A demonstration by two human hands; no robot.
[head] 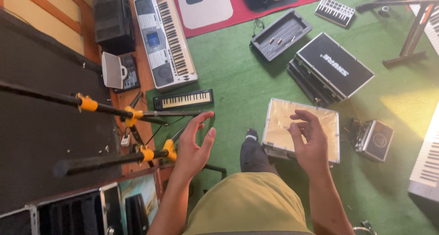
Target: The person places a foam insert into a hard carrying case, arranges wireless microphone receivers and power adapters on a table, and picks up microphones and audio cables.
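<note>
Both hands are held open and empty; the left hand [192,146] is nearest the stand [132,114], lying crosswise leftward, the right hand [310,141] farther

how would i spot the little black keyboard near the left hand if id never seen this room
Start at the green carpet and find the big silver keyboard lying at its upper left edge. Just below it, above the left hand, lies the small black keyboard. It is the only slim, black-bodied one with a short row of keys, lying crosswise beside the orange-jointed black stand.
</note>
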